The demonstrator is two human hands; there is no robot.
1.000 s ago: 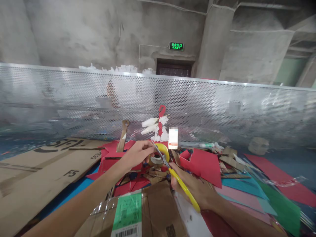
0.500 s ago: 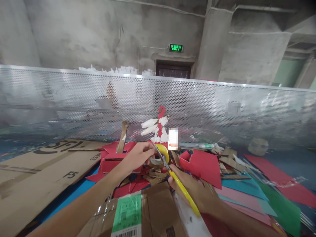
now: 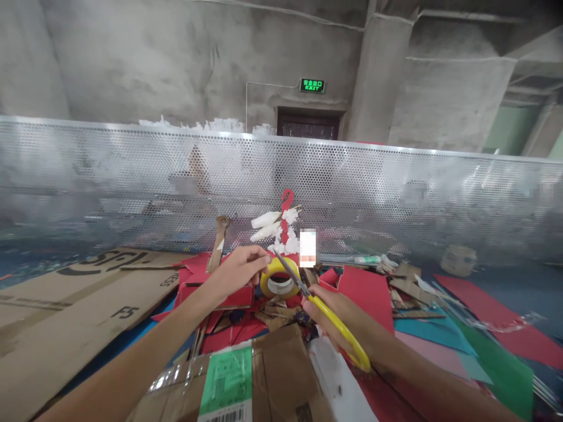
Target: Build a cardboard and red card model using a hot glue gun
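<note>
My right hand (image 3: 332,310) grips yellow-handled scissors (image 3: 341,325), whose blades point up and left across the right side of a roll of tape (image 3: 268,284). The roll has a yellow outside and a pale inner ring. My left hand (image 3: 244,266) is closed in a pinch at the roll's upper left edge. Whatever lies between its fingertips is too small to make out. Behind the roll stands a red hooked shape (image 3: 287,202) with white tufts (image 3: 284,240) and two white bulb-like pieces (image 3: 264,220) beside it.
A cardboard box (image 3: 281,369) with a green label is in front. Flattened cardboard (image 3: 97,305) lies left; red card (image 3: 365,293), blue sheets (image 3: 435,331) and green sheets (image 3: 497,357) lie right. A perforated metal screen (image 3: 365,181) runs across the back.
My left hand has shifted slightly left, and more of the tape roll shows. My right hand and the scissors have moved a little right, with the blades away from the left fingers.
</note>
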